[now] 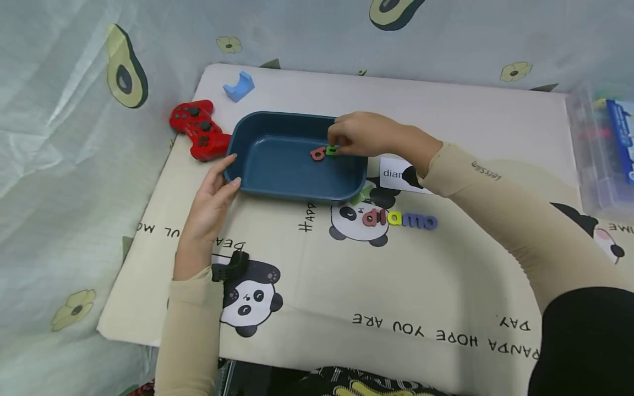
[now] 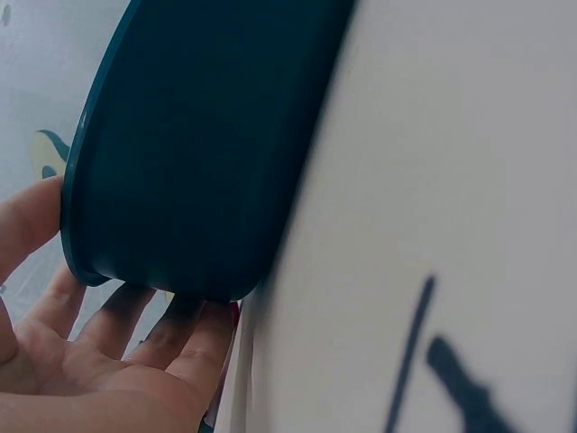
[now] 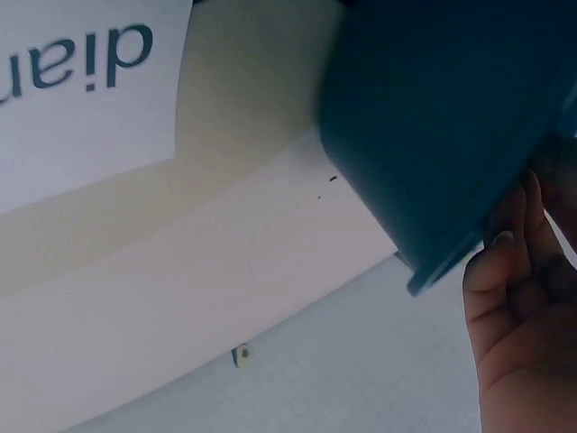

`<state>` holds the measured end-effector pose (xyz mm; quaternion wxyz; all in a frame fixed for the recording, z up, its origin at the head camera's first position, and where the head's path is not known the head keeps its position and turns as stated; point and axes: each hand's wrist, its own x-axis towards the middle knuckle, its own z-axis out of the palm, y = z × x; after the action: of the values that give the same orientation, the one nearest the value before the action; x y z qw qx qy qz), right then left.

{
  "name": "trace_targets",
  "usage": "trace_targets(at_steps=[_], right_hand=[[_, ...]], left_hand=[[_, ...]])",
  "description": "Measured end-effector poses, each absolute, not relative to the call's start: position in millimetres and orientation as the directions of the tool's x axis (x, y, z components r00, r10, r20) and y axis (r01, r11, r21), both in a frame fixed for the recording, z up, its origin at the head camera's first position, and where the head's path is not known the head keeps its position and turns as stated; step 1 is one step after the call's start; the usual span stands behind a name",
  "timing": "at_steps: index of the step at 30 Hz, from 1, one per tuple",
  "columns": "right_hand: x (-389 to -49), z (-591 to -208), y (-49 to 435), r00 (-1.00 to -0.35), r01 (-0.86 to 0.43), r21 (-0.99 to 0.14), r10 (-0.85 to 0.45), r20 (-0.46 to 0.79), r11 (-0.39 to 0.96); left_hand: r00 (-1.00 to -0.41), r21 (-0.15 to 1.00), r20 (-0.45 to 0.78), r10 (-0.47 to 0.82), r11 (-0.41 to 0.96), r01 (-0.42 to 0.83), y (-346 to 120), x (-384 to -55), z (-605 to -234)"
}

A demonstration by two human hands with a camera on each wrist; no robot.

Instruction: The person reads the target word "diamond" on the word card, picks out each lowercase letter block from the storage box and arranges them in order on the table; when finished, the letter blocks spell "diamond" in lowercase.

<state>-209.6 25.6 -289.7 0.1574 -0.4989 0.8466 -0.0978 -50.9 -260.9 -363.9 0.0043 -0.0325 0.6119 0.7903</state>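
Observation:
In the head view a dark blue plastic tray stands on the table. My left hand holds its left end, with thumb and fingertips at the rim; in the left wrist view the fingers lie against the outer end wall. Reaching over the right end, my right hand has curled fingers that pinch a small green letter, partly covered by them. Beside it in the tray lies a red letter. The tray wall hides the letters from the right wrist view.
Coloured letters form a row in front of the tray. A printed word card lies under the right forearm. Left of the tray are a red game controller and a light-blue plastic piece. A clear box stands far right.

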Motion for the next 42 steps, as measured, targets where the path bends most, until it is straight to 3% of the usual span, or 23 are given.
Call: trace_targets(at_steps=[8,14,20,27,42], right_hand=[[-219,-300,0,-0.472,-0.847,-0.095,-0.823,-0.317,0.523],[-219,-305,-8,-0.483,-0.872,0.078,-0.820,-0.307,0.484],[-219,-312,-11,-0.469,-0.878,0.078,-0.813,-0.345,0.473],[-219,-315,-12,-0.519,-0.847,0.096,-0.775,-0.360,0.523],[-217,-312,-11,-0.512,-0.836,0.027,-0.763,-0.395,0.548]], left_hand=[[-0.998,0.973,-0.060,-0.030,-0.225,-0.051,-261,-50,-365],[-0.998,0.979,-0.058,-0.029,-0.199,-0.052,-263,-49,-364],[-0.998,0.978,-0.058,-0.030,-0.203,-0.051,-264,-48,-364],[-0.998,0.980,-0.050,-0.024,-0.193,-0.044,-263,-49,-364],[-0.999,0.977,-0.046,-0.021,-0.210,-0.040,-263,-51,-364]])
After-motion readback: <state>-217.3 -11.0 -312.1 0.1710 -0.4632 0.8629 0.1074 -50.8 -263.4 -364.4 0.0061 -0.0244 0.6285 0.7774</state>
